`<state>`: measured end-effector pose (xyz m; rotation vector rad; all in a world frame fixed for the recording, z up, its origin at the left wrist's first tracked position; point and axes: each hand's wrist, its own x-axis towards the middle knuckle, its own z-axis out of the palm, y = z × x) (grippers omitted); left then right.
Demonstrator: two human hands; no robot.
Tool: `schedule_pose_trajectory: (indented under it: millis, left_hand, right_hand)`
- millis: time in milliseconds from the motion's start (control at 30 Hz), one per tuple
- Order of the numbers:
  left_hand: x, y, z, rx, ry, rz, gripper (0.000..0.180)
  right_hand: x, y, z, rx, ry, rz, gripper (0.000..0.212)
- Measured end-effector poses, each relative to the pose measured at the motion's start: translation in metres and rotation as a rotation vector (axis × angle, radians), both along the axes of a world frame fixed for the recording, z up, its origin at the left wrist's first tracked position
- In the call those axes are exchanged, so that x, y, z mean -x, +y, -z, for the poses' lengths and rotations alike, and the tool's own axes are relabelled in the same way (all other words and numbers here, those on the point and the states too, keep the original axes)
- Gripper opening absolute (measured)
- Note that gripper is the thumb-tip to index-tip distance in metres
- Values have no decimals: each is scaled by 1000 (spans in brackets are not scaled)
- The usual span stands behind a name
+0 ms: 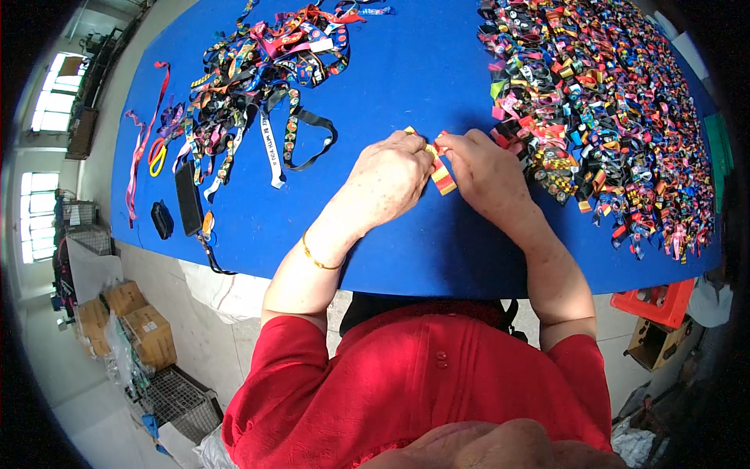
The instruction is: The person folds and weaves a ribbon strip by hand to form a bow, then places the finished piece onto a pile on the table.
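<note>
L hand pinching yellow/red strap; R hand pinching it too, exact grip partly hidden. Strap's btwn them over blue table, touching or not can't tell: L hand at its 9 o'clock, R at 3, free end pointing approx 6. Tangled heap of straps approx 10, dense pile approx 2. Black case approx 9, small pouch just beside.

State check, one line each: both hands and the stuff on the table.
Red-and-yellow strip: held, lower end free
Left hand: closed on strip
Right hand: pinching strip
Left ribbons: loose, tangled heap
Right ribbons: densely bunched
Black slab: lying flat
Small black item: open/shut unclear
</note>
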<state>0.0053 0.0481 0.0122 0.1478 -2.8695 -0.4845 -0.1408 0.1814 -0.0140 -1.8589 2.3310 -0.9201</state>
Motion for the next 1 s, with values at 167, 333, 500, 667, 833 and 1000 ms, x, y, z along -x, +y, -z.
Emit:
schedule_pose_trajectory:
  millis: [167, 333, 500, 667, 833, 1000]
  left_hand:
    - [2, 3, 6, 21, 35, 28, 16]
    - [0, 11, 10, 162, 36, -10, 23]
    - [1, 13, 9, 156, 12, -9, 27]
    - [-1, 14, 9, 176, 3, -18, 28]
    - [-1, 12, 9, 175, -15, -10, 33]
    - [0, 17, 10, 189, -51, -19, 36]
  right_hand:
    - [-2, 1, 0, -17, -25, 30, 18]
    - [0, 0, 1, -34, -24, 36, 18]
    - [-2, -1, -8, -40, 11, 78, 16]
    - [-5, 0, -14, 13, -7, 54, 14]
    - [-5, -1, -2, 5, 15, -24, 16]
    - [-3, 0, 0, 25, 3, -35, 14]
